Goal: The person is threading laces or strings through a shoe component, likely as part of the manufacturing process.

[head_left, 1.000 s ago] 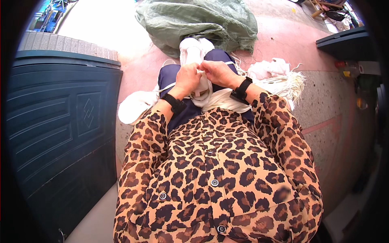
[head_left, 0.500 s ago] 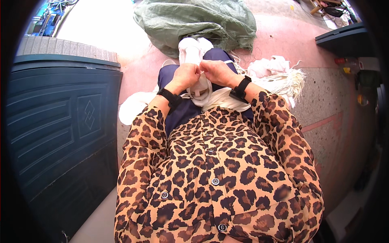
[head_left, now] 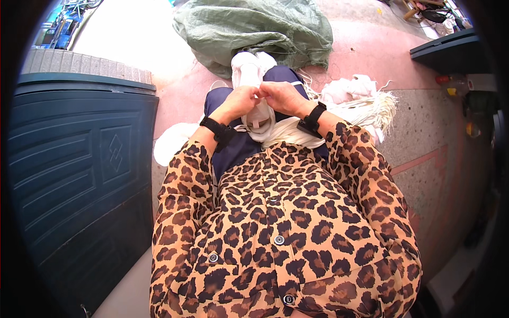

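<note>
A white shoe (head_left: pixel 246 68) rests lengthwise on my lap between my thighs, its far end pointing away from me. Over its middle, my left hand (head_left: pixel 243 100) and my right hand (head_left: pixel 285 97) meet with pinched fingers, their tips nearly touching. Whatever lies between the fingertips is too small or hidden to make out. Below the hands, the near opening of the shoe shows. A bundle of long cream-white laces (head_left: pixel 289 132) lies across my lap and runs to the right, where its loose ends (head_left: pixel 384 108) fan out.
A green woven sack (head_left: pixel 254 32) sits just beyond my knees. Crumpled white items (head_left: pixel 350 89) lie to the right by the laces, and a round white thing (head_left: pixel 172 144) is at left. A dark blue panelled door (head_left: pixel 79 153) stands close on my left; bottles (head_left: pixel 450 85) stand at far right.
My right hand's fingers have straightened a little, and both sets of fingertips have shifted slightly where they meet. The shoe and laces stay in place on my lap.
</note>
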Motion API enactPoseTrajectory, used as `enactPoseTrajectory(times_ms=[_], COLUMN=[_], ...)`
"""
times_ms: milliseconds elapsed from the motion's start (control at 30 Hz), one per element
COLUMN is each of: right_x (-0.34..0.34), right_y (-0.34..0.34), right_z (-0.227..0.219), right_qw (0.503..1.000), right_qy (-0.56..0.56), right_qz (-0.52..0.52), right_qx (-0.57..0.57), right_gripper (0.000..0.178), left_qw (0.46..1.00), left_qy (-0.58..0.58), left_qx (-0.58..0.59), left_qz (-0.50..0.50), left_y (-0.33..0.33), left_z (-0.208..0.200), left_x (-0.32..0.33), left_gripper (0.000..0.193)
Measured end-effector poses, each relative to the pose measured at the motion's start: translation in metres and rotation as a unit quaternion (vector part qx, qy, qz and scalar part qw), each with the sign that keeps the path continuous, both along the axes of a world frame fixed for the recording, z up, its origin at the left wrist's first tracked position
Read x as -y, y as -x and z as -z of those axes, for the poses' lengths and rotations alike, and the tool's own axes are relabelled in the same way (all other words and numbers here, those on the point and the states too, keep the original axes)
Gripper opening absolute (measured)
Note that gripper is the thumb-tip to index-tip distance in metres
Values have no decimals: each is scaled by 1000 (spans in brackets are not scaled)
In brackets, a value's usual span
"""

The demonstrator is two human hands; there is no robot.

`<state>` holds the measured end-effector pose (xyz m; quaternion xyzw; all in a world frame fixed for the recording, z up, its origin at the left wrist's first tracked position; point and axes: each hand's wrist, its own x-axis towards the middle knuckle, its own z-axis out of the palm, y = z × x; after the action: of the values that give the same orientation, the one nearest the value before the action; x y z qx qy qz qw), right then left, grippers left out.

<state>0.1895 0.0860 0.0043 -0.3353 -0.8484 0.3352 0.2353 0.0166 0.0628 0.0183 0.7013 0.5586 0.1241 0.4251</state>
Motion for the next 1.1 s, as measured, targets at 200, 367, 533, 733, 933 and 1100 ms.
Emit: enactPoseTrajectory(times_ms=[200, 367, 533, 733, 933, 1100], right_x=[-3, -19, -29, -28, -29, -16], right_y=[-1, 5, 14, 12, 1, 8], right_z=[5, 10, 14, 14, 8, -1], right_qw=[1000, 972, 898, 872, 866, 979], right_qy=[29, 196, 429, 473, 479, 195], right_qz=[-8, 32, -26, -73, -45, -54], right_qx=[2, -123, -98, -103, -135, 31], right_gripper=[9, 8, 5, 9, 25, 23], left_qw=[988, 888, 877, 887, 950, 940], left_qy=[-19, -399, -422, -418, -222, -180], left_qx=[-151, -224, -228, -195, -214, -287], left_qz=[31, 38, 40, 16, -44, 50], left_y=[-6, -9, -6, -1, 25, 24], left_z=[-5, -3, -2, 5, -1, -14], left_x=[8, 18, 23, 27, 37, 35], left_gripper=[12, 8, 6, 9, 14, 11])
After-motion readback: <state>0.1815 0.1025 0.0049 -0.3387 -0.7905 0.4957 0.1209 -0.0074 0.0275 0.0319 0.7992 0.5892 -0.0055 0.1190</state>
